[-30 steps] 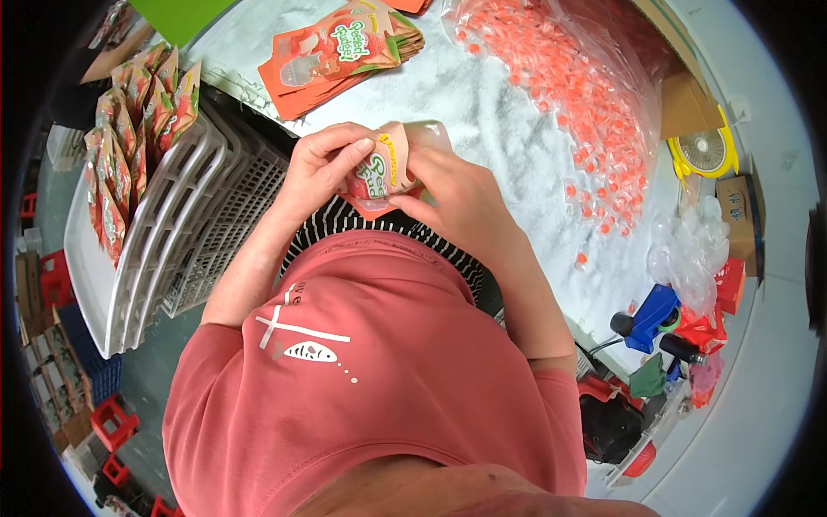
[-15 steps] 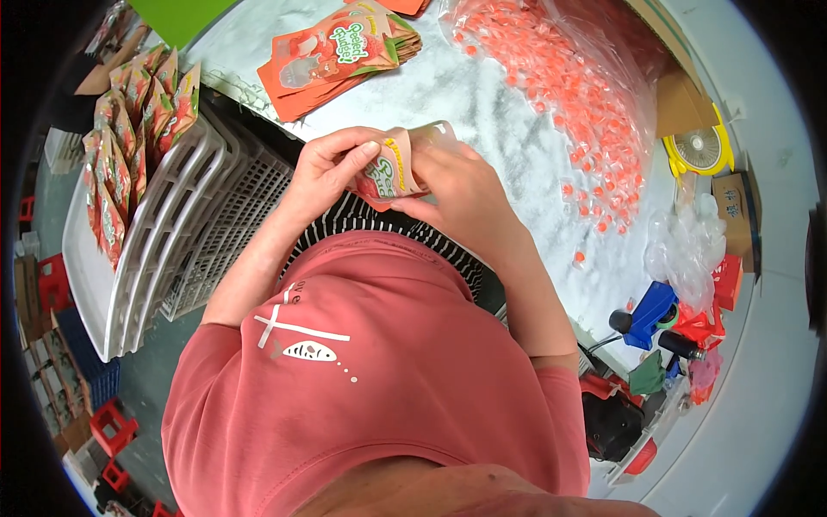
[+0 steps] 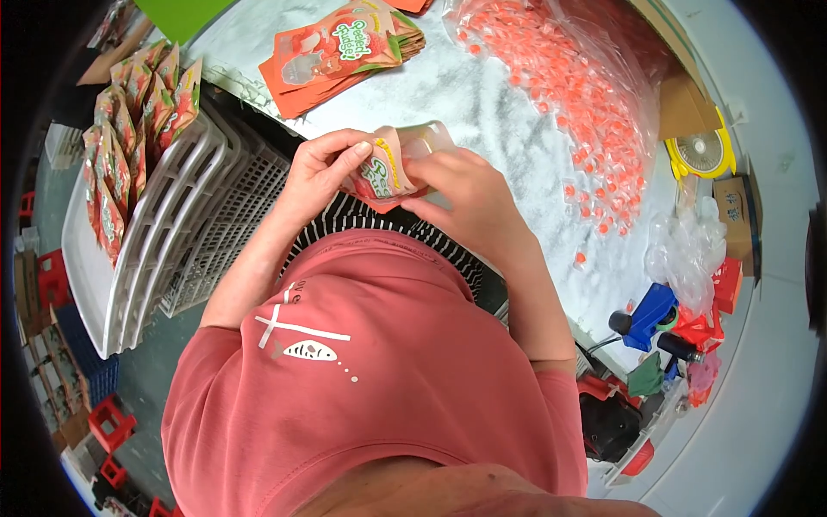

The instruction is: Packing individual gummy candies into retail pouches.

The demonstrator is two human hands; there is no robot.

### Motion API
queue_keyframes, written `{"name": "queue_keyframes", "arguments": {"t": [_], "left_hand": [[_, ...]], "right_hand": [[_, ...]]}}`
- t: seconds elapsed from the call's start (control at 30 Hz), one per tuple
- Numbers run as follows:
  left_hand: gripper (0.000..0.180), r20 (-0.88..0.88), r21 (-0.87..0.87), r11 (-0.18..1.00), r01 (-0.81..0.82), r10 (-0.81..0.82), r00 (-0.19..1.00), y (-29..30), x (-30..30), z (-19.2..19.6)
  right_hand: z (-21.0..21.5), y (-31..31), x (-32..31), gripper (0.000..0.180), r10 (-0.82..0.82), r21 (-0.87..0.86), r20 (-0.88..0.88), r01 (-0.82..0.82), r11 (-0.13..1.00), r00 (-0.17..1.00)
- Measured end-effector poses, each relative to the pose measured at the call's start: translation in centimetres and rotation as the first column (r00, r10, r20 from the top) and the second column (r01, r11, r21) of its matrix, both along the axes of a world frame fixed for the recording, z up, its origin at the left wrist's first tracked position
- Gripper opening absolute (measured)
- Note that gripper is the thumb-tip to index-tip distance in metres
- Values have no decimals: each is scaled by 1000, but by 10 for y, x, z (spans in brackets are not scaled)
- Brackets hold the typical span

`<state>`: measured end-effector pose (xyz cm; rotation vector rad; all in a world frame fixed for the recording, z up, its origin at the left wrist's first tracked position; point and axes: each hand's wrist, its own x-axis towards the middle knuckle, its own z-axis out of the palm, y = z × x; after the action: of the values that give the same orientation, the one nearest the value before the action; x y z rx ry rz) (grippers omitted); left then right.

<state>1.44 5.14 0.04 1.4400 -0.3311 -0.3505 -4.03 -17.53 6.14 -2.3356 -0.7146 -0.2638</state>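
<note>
Red pouch (image 3: 377,179) in left hand (image 3: 326,168); right hand (image 3: 468,191) alongside

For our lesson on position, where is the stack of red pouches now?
In the head view, the stack of pouches lies on the white table, upper left of centre, beyond the left hand.

Red printed pouch (image 3: 378,177), tilted, handheld, clear plastic container (image 3: 437,135) at its right edge

White-covered worktable (image 3: 495,112), pale wall (image 3: 775,146) at right, grey-green floor (image 3: 143,383), red stool (image 3: 102,409) lower left
</note>
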Motion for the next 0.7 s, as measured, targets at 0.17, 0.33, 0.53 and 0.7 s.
{"name": "queue_keyframes", "arguments": {"t": [0.17,0.33,0.53,0.7], "left_hand": [[24,145,24,998,56,-58,988,-8,-1,-7],[22,2,4,1000,-4,4,1000,-2,0,-5],[21,-21,-49,998,-39,38,999,1,4,-3],[21,-113,-85,996,-28,18,993,0,2,1]], "right_hand": [[-4,1,-1,28,5,-209,-155,-38,977,988],[-4,-2,-3,30,4,-27,-112,-7,1000,994],[-3,-10,-1,35,-171,127,21,167,978,985],[-14,-10,0,25,-221,143,28,214,966,975]]}}
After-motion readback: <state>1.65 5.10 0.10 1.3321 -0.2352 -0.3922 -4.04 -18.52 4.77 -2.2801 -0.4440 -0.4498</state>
